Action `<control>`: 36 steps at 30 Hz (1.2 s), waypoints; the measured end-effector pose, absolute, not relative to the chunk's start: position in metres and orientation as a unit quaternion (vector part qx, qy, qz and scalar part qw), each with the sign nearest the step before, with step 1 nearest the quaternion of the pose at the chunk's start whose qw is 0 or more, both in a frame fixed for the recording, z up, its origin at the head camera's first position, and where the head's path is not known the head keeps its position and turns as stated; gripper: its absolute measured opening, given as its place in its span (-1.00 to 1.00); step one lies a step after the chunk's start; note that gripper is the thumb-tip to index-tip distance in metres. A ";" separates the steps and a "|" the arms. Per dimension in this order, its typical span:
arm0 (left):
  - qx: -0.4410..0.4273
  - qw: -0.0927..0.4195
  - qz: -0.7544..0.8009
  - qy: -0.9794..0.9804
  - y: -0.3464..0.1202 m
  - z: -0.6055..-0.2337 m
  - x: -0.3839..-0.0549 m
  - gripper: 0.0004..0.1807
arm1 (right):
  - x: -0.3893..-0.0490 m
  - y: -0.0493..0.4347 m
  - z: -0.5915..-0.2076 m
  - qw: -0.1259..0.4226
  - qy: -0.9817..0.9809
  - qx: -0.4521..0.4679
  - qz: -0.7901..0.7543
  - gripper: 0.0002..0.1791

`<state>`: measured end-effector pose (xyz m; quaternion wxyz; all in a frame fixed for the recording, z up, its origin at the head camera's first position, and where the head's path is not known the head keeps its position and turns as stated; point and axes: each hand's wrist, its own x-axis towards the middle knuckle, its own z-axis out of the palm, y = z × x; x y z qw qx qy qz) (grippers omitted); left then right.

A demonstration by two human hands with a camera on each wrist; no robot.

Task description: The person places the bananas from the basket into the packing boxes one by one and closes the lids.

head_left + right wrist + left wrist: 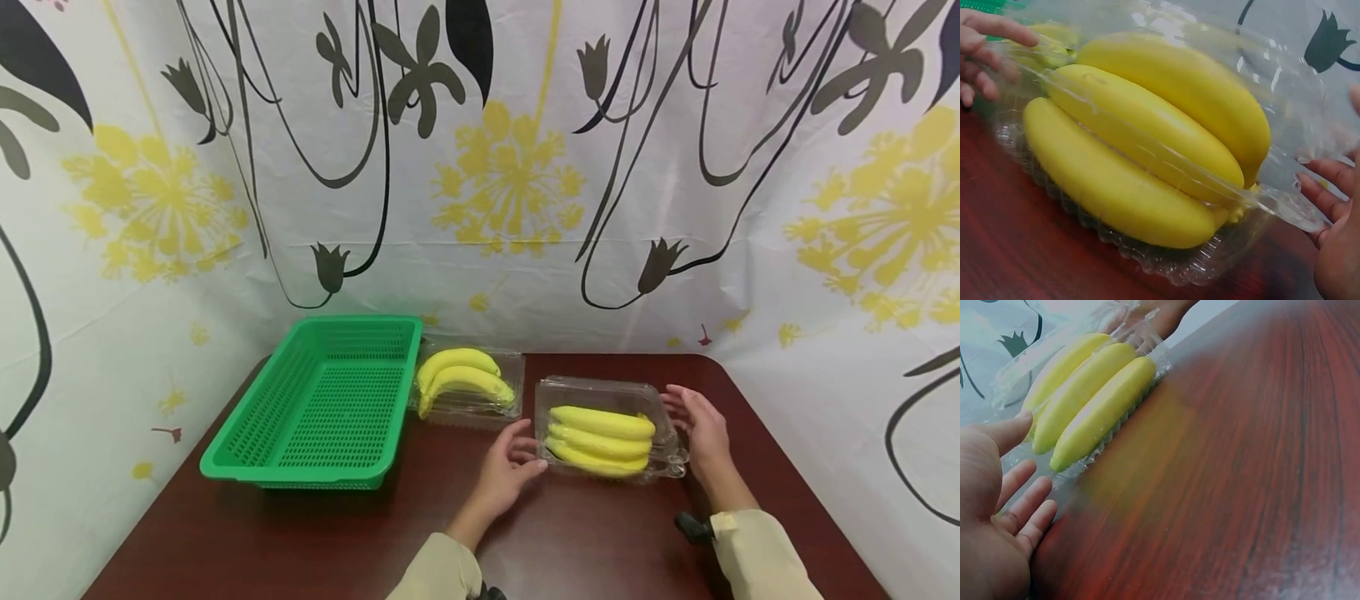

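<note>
A clear plastic clamshell box [600, 385] with three bananas [602, 443] in it sits on the table between my hands. My left hand [504, 473] is at the box's left side, its fingers spread and loosely bent; in the left wrist view the thumb [1013, 432] overlaps the box's near end. At the right side is my right hand [703, 427], with relaxed fingers by the box's edge. In the right wrist view its fingertips [1329, 178] meet or nearly meet the plastic lip. The lid lies over the bananas; whether it is latched I cannot tell.
A green perforated basket [311, 475] stands on the left of the dark red-brown table [450, 450]. Just right of it, a second clear box [513, 367] holds bananas [465, 377] near the back edge. A flower-printed curtain [517, 292] hangs behind the table.
</note>
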<state>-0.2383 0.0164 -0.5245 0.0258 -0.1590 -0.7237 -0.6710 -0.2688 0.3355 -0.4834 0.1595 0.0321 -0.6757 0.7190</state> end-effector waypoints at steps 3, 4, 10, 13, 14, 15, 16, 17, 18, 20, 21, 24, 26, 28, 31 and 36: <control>-0.163 0.032 -0.661 -0.732 0.015 -0.522 -0.237 -0.32 | -0.267 0.336 -0.487 0.137 -0.706 0.019 0.695 -0.65; -0.163 0.030 -0.660 -0.733 0.015 -0.521 -0.237 -0.31 | -0.266 0.336 -0.487 0.129 -0.720 0.009 0.681 -0.61; -0.146 0.003 -0.668 -0.730 0.016 -0.500 -0.230 -0.37 | -0.257 0.329 -0.475 0.071 -0.808 -0.068 0.580 -0.32; -0.128 -0.008 -0.689 -0.714 0.020 -0.491 -0.230 -0.47 | -0.253 0.321 -0.466 0.049 -0.830 -0.108 0.546 -0.30; -0.120 -0.009 -0.698 -0.706 0.021 -0.490 -0.231 -0.50 | -0.252 0.319 -0.463 0.047 -0.833 -0.115 0.539 -0.30; -0.111 -0.011 -0.708 -0.697 0.023 -0.492 -0.234 -0.53 | -0.251 0.316 -0.461 0.049 -0.835 -0.121 0.534 -0.32; -0.101 -0.015 -0.719 -0.687 0.025 -0.495 -0.237 -0.55 | -0.251 0.313 -0.460 0.057 -0.837 -0.129 0.529 -0.34; -0.091 -0.018 -0.731 -0.676 0.027 -0.499 -0.240 -0.56 | -0.252 0.309 -0.460 0.070 -0.836 -0.140 0.526 -0.36; -0.078 -0.024 -0.742 -0.665 0.028 -0.500 -0.242 -0.56 | -0.253 0.306 -0.460 0.088 -0.833 -0.152 0.524 -0.40; -0.060 -0.034 -0.763 -0.643 0.029 -0.499 -0.243 -0.55 | -0.256 0.300 -0.464 0.127 -0.823 -0.179 0.524 -0.46; -0.050 -0.040 -0.772 -0.633 0.030 -0.499 -0.243 -0.54 | -0.258 0.297 -0.466 0.149 -0.814 -0.195 0.526 -0.49; -0.028 -0.047 -0.799 -0.599 0.031 -0.497 -0.245 -0.50 | -0.262 0.290 -0.474 0.212 -0.784 -0.231 0.536 -0.53; -0.018 -0.051 -0.810 -0.585 0.032 -0.496 -0.247 -0.47 | -0.264 0.286 -0.479 0.243 -0.767 -0.246 0.541 -0.51; -0.012 -0.053 -0.816 -0.575 0.032 -0.496 -0.248 -0.44 | -0.264 0.283 -0.483 0.257 -0.755 -0.254 0.548 -0.47; -0.004 -0.054 -0.820 -0.571 0.033 -0.497 -0.249 -0.40 | -0.263 0.280 -0.486 0.263 -0.745 -0.259 0.555 -0.44; 0.013 -0.049 -0.816 -0.576 0.035 -0.500 -0.250 -0.39 | -0.259 0.281 -0.490 0.252 -0.749 -0.243 0.563 -0.47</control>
